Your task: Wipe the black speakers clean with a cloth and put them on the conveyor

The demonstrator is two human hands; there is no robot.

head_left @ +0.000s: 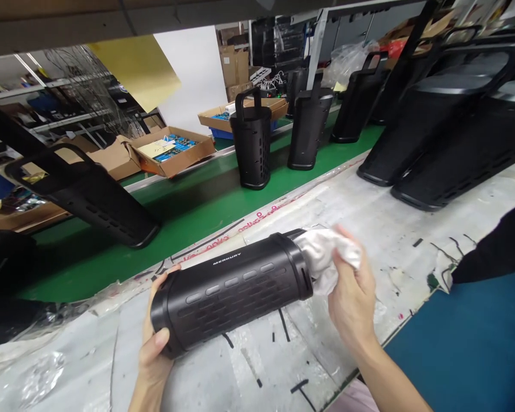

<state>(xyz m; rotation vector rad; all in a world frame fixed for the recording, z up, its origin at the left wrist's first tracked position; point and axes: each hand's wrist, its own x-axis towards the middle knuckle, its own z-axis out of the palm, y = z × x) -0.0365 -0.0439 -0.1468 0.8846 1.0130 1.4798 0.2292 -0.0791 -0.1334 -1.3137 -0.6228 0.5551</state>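
Note:
A black cylindrical speaker marked MERKURY lies tilted above the covered bench, its row of grey buttons facing up. My left hand grips its left end, thumb on the near side and fingers behind. My right hand is closed on a crumpled white cloth at the speaker's right end. The cloth touches that end and hides part of it. Some right fingertips are blurred.
Several black speakers with handles stand on the green belt, one straight ahead. More speakers are at the right on the bench. Open cardboard boxes line the belt's far side. A shelf edge crosses overhead.

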